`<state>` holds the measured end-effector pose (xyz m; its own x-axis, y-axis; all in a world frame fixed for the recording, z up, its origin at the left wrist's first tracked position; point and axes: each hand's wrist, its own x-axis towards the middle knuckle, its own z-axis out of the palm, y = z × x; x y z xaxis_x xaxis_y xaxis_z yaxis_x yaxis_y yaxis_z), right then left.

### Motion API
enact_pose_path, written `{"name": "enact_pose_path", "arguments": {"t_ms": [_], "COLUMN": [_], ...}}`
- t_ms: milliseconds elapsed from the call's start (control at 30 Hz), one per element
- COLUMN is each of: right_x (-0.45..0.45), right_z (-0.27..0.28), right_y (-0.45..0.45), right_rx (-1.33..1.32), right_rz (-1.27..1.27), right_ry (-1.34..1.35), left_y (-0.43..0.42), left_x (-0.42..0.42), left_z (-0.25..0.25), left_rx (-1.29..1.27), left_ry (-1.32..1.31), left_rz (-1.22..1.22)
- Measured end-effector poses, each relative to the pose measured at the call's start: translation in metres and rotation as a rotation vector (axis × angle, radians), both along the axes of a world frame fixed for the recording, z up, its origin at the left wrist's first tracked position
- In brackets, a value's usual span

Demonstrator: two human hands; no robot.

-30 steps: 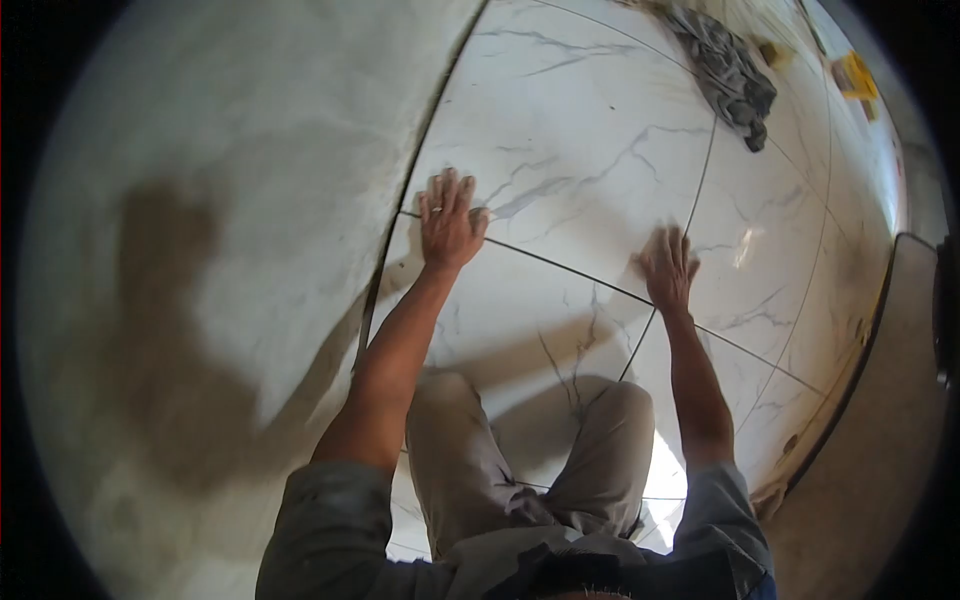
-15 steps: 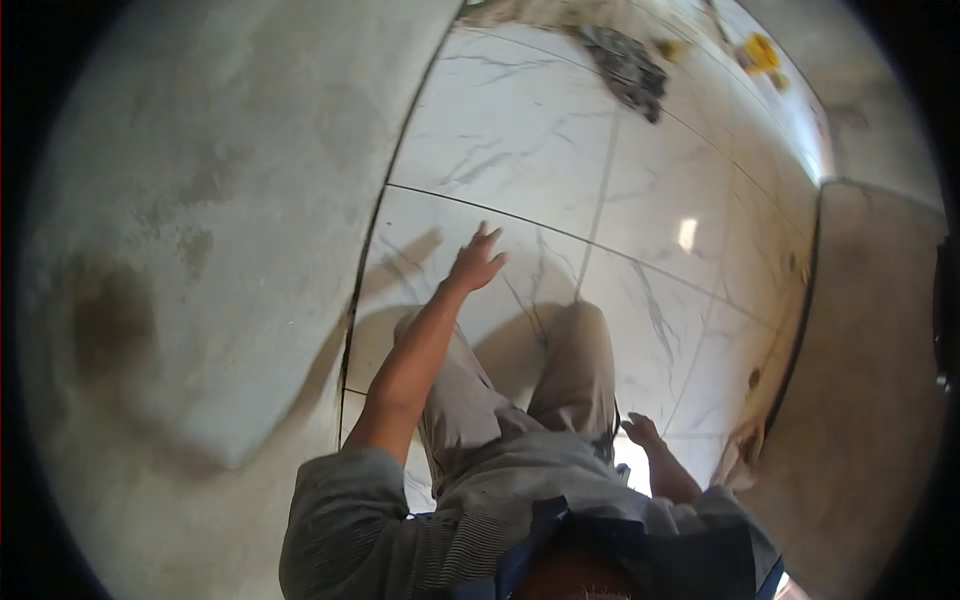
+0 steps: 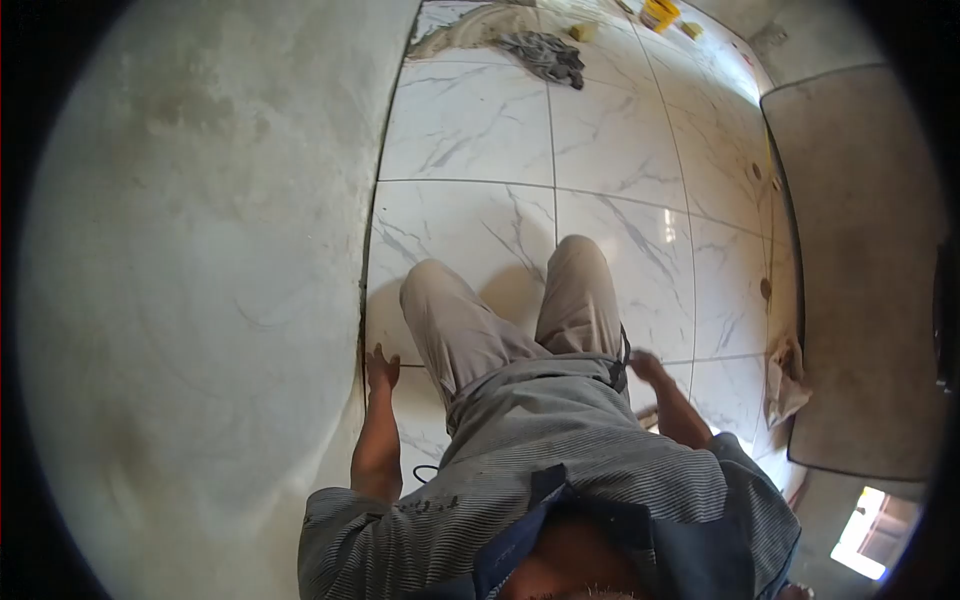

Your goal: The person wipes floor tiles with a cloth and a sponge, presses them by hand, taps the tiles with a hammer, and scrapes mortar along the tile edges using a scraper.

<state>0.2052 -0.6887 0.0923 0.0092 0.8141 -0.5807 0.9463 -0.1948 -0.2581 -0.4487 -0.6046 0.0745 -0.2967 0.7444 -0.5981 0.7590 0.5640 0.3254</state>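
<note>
My left hand [image 3: 382,367] is low beside my thigh, at the seam where the white marbled floor tiles [image 3: 460,125] meet the grey wall [image 3: 220,250]. Its fingers are apart and nothing is in them. At my other hip is my right hand [image 3: 647,367], blurred, close to a dark strap [image 3: 622,362] hanging at my side. Whether its fingers touch or grip the strap cannot be made out. My bent knees, in beige trousers [image 3: 578,290], are over the tiles.
A crumpled grey cloth [image 3: 548,58] lies farther up the floor, with a yellowish sponge-like block [image 3: 582,32] beside it. Beyond are a yellow bucket [image 3: 659,14] and another yellowish piece [image 3: 691,30]. A brownish bag [image 3: 787,380] sits by the right wall [image 3: 860,270].
My left hand has drawn back from over the tiles ahead to beside my left thigh by the wall. My right hand has come nearer the hip strap. The view has turned and shifted.
</note>
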Motion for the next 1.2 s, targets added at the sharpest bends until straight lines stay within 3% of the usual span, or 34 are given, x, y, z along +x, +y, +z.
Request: {"name": "enact_pose_path", "arguments": {"t_ms": [33,100,200,300,367,400,467,533,567,633,667,733,800,867,900,933,1000,1067,1133,1200], "right_x": [-0.011,-0.009,-0.033,-0.039,-0.057,-0.063,-0.075,-0.086,-0.091,-0.090,-0.094,-0.095,-0.095,-0.111,-0.112,-0.113,-0.099,-0.075,-0.088,-0.074], "right_z": [0.021,-0.007,0.025,0.021,0.020,0.010,-0.013,-0.041,-0.048,-0.045,-0.035,0.001,0.036,0.118,0.153,0.183,0.229,0.261,0.370,0.407], "right_y": [0.017,0.045,0.077,0.103,0.112,0.108,0.099,0.087,0.090,0.107,0.108,0.132,0.124,0.116,0.105,0.079,0.037,-0.015,-0.035,-0.080], "right_rx": [0.120,0.334,0.348,0.224,0.095,0.054,-0.006,-0.066,-0.099,-0.196,-0.224,-0.362,-0.100,-0.181,-0.202,-0.235,-0.032,-0.156,-0.153,-0.166], "right_rz": [-0.085,0.025,-0.135,-0.108,-0.643,-0.722,-0.484,-0.248,-0.191,-0.099,-0.106,0.121,-0.035,-0.225,-0.293,-0.298,-0.227,-0.188,-0.250,-0.282], "right_ry": [0.125,0.013,0.136,0.122,0.729,0.801,0.488,0.183,0.110,0.012,0.022,-0.051,0.174,0.293,0.341,0.357,0.407,0.456,0.338,0.365], "left_y": [-0.012,-0.014,-0.017,-0.007,-0.008,-0.017,-0.037,-0.060,-0.059,-0.076,-0.039,-0.008,0.023,0.020,0.002,-0.009,-0.037,-0.070,-0.106,-0.135], "left_x": [0.008,0.016,0.003,0.020,0.029,0.026,0.008,-0.023,-0.044,-0.076,-0.041,-0.022,0.025,0.049,0.048,0.055,0.065,0.068,0.065,0.060], "left_z": [0.002,0.010,-0.053,-0.040,-0.038,-0.043,-0.064,-0.130,-0.162,-0.184,-0.097,-0.021,0.088,0.159,0.165,0.202,0.269,0.322,0.372,0.413], "left_rx": [-0.003,-0.142,-0.141,-0.231,-0.338,-0.309,-0.304,-0.151,-0.165,-0.033,-0.248,-0.253,-0.151,-0.105,-0.019,-0.118,-0.222,-0.314,-0.345,-0.357], "left_ry": [0.004,-0.053,-0.166,-0.143,-0.089,-0.065,-0.040,-0.391,-0.379,-0.717,-0.407,-0.071,-0.300,-0.492,-0.449,-0.449,-0.480,-0.488,-0.452,-0.477], "left_rz": [-0.019,0.010,0.004,0.006,0.006,-0.056,-0.121,0.163,0.174,-0.203,0.268,-0.281,-0.103,0.073,0.036,0.109,0.105,0.071,0.043,0.039]}}
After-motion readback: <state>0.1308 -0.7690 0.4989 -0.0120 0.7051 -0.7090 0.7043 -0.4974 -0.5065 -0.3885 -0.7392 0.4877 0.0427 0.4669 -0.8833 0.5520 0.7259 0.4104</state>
